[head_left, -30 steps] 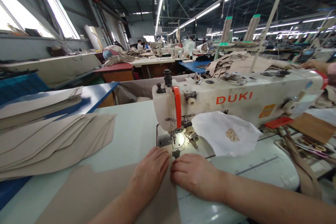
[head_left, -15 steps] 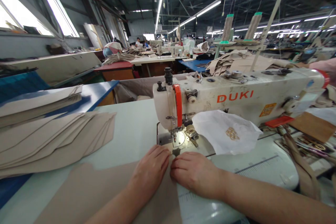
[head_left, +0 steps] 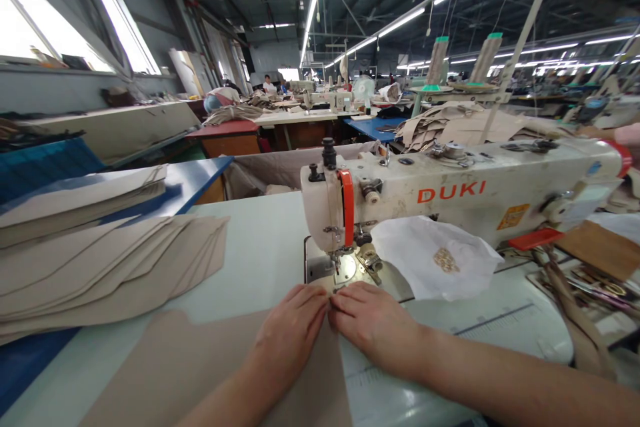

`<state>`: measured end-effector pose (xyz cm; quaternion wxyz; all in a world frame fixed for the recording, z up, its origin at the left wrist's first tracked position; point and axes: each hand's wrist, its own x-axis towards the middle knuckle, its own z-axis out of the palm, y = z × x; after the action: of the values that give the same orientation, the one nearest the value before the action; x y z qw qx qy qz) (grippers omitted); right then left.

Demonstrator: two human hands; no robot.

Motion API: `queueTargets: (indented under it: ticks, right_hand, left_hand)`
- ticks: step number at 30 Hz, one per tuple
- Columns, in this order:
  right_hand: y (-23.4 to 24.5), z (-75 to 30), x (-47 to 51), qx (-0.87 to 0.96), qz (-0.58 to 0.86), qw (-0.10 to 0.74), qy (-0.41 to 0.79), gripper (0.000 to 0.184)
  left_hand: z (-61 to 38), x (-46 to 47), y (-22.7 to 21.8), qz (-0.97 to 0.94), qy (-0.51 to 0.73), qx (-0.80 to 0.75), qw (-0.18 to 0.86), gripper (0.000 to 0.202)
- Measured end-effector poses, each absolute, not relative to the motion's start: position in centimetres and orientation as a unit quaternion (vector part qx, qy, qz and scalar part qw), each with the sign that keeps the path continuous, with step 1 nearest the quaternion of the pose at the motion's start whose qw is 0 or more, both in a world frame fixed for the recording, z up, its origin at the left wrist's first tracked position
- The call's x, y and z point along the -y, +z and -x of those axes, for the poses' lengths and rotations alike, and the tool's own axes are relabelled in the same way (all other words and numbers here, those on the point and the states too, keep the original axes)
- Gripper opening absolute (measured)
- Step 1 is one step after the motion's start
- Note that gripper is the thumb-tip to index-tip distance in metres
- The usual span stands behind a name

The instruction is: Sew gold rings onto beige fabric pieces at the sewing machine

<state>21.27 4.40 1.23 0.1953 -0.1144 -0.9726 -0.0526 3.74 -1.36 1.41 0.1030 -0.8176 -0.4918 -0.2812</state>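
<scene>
A beige fabric piece (head_left: 200, 360) lies flat on the pale green sewing table, its upper corner near the presser foot. My left hand (head_left: 293, 327) is closed on its edge, fingers bent and tips pressed together. Beside it, my right hand (head_left: 377, 327) has its fingers curled at the same edge, almost touching the left fingertips. What the fingertips grip is partly hidden. Just beyond both hands are the needle and presser foot (head_left: 336, 260) of a white sewing machine (head_left: 450, 177) marked DUKI. A lit metal plate (head_left: 320, 260) sits under the needle.
Stacked beige panels (head_left: 150, 260) lie at left, partly over a blue table. A white cloth (head_left: 430, 257) with small gold-coloured bits rests under the machine arm. Scissors and tools (head_left: 605, 283) are at right. Thread cones (head_left: 485, 59) stand behind, near piled fabric (head_left: 460, 125).
My right hand has moved slightly forward, covering a dark bit at the plate's front edge. The left hand keeps its place at the fabric edge. The view has shifted a little.
</scene>
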Motion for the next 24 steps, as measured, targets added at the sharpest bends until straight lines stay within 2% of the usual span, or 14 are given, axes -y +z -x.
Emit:
queueTargets:
  ticks: [8, 24]
  right_hand:
    - [1.9, -21.6, -6.1, 0.977, 0.121, 0.151, -0.085, 0.008]
    - [1.7, -21.4, -7.9, 0.971, 0.170, 0.165, -0.035, 0.008]
  left_hand:
    - [-4.0, -0.8, 0.9, 0.824, -0.276, 0.485, 0.101, 0.025]
    - [-3.6, -3.6, 0.9, 0.824, -0.289, 0.475, 0.105, 0.028]
